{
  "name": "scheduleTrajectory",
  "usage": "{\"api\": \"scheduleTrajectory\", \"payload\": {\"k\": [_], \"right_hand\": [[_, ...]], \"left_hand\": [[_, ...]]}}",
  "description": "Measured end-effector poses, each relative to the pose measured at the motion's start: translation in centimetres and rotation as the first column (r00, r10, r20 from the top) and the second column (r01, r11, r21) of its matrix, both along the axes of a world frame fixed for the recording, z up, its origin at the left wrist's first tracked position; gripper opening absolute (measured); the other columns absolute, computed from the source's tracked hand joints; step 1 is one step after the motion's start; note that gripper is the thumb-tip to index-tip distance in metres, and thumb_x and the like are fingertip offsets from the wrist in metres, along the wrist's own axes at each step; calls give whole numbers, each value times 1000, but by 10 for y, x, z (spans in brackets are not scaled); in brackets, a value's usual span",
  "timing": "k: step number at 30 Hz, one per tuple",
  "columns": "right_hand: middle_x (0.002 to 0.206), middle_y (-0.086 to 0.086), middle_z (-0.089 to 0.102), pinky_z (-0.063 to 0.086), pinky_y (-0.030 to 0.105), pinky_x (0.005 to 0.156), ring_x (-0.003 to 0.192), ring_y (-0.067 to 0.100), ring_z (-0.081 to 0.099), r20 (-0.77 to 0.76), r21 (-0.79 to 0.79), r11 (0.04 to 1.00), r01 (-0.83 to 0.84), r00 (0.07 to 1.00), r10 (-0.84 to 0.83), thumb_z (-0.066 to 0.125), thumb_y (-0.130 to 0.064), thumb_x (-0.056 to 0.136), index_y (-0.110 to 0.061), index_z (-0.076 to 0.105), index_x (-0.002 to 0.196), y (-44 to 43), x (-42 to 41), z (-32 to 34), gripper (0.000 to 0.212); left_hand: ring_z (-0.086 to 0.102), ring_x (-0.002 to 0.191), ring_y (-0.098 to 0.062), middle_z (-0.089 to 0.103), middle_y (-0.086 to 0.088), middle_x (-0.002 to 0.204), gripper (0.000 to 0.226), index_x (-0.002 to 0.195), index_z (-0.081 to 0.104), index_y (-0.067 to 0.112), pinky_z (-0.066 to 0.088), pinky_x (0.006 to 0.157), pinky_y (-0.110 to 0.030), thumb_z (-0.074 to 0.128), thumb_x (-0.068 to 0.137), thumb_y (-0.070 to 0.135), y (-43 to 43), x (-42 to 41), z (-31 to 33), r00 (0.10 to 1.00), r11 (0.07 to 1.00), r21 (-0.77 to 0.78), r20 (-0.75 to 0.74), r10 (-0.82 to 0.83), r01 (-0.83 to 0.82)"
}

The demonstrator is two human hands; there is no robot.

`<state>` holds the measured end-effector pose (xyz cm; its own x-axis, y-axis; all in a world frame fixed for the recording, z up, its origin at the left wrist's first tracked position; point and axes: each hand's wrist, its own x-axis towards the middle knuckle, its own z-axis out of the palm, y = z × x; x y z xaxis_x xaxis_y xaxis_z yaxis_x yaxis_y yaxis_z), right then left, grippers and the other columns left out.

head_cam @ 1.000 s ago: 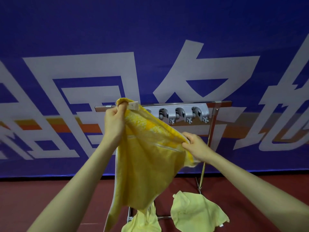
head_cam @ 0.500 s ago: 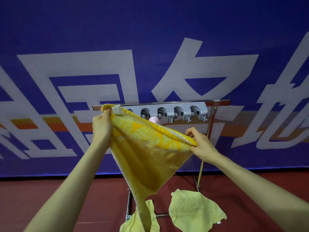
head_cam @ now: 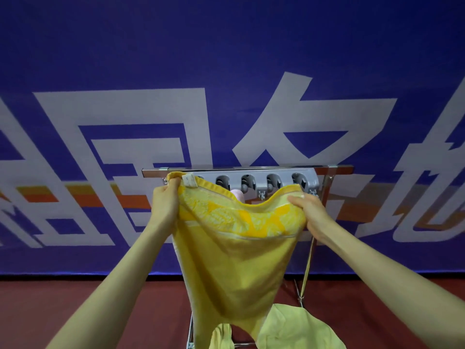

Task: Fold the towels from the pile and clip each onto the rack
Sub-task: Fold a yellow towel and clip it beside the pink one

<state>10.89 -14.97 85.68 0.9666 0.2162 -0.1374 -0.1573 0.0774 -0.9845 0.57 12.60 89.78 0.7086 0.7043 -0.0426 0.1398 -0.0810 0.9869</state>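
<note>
I hold a yellow towel (head_cam: 236,258) with a bright patterned band stretched out by its top edge in front of the rack. My left hand (head_cam: 166,200) pinches the top left corner, where a white label shows. My right hand (head_cam: 308,210) grips the top right corner. The towel hangs down in front of the rack's grey clip bar (head_cam: 259,178), whose round clips show above the sagging top edge. A pale pink thing (head_cam: 237,193) peeks out behind the edge, under one clip.
The clip bar sits on a metal rack (head_cam: 334,170) with a thin right leg (head_cam: 308,268) and a base on the red floor. Pale yellow towels (head_cam: 297,328) lie on the floor by the base. A blue banner wall stands right behind.
My right hand has lifted its corner up and to the right, level with the left, so the towel now hangs spread wide. The left hand has barely shifted.
</note>
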Motion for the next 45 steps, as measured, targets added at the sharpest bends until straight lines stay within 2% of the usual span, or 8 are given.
{"api": "scheduleTrajectory", "payload": {"k": [12, 16, 20, 26, 33, 37, 39, 45], "right_hand": [[77, 16, 50, 39, 37, 68, 73, 26, 50, 10, 55, 949, 312, 950, -313, 59, -27, 89, -8, 60, 82, 2, 10, 11, 21], [71, 16, 53, 39, 37, 68, 71, 27, 51, 52, 13, 977, 214, 975, -214, 61, -21, 87, -3, 60, 75, 4, 2, 17, 22], [74, 23, 56, 44, 38, 61, 68, 30, 56, 108, -69, 995, 67, 992, -59, 58, -12, 90, 19, 54, 87, 11, -8, 23, 31], [78, 23, 56, 48, 30, 54, 68, 29, 58, 57, -105, 988, -113, 991, 119, 57, -8, 90, -4, 57, 89, 24, -23, 37, 4], [61, 11, 51, 45, 30, 51, 48, 17, 51, 22, -100, 958, -271, 961, 274, 57, -9, 90, -4, 55, 83, 35, -38, 35, 8], [64, 12, 55, 57, 30, 58, 59, 21, 58, 48, -93, 941, -324, 943, 329, 54, -3, 90, -2, 61, 76, 32, -46, 34, 15], [66, 13, 55, 58, 29, 58, 60, 20, 58, 65, -106, 932, -347, 933, 354, 50, 5, 87, 3, 65, 87, 29, -48, 33, 16], [70, 8, 53, 58, 27, 58, 60, 16, 54, 189, -326, 851, -412, 853, 486, 45, 7, 88, -16, 69, 107, 27, -55, 27, 39]], "left_hand": [[59, 54, -14, 61, -3, 64, 43, 71, 61, 16, 47, 48, -24, 40, 99, 41, -10, 12, -8, 996, 996, 4, 8, -84, 84], [57, 65, -24, 60, -14, 68, 45, 70, 61, 7, 46, 62, -35, 43, 97, 37, -19, 16, -15, 987, 983, 89, -24, -158, 160], [56, 59, 1, 61, 3, 63, 32, 67, 60, 14, 43, 59, -12, 50, 97, 23, -44, 15, -17, 953, 917, 263, -32, -302, 299], [29, 47, -2, 34, 11, 47, 46, 52, 38, 19, 28, 50, -25, 55, 95, 23, -66, 15, -25, 884, 808, 374, -79, -460, 454], [53, 65, -1, 62, 7, 66, 36, 74, 67, 6, 43, 65, -15, 43, 98, 16, -90, 4, -21, 817, 788, 228, -70, -573, 572], [52, 55, -1, 56, 11, 52, 39, 52, 57, 20, 48, 71, -22, 45, 89, 13, -100, 2, -21, 814, 814, 24, -34, -579, 580], [61, 70, -16, 66, -2, 69, 23, 67, 65, 13, 49, 83, -36, 47, 77, 21, -96, 6, -26, 822, 821, -64, -17, -569, 567], [70, 93, -25, 74, -13, 98, 36, 104, 71, 7, 52, 84, -28, 48, 82, 25, -89, 0, -25, 802, 765, -275, 36, -597, 582]]}}
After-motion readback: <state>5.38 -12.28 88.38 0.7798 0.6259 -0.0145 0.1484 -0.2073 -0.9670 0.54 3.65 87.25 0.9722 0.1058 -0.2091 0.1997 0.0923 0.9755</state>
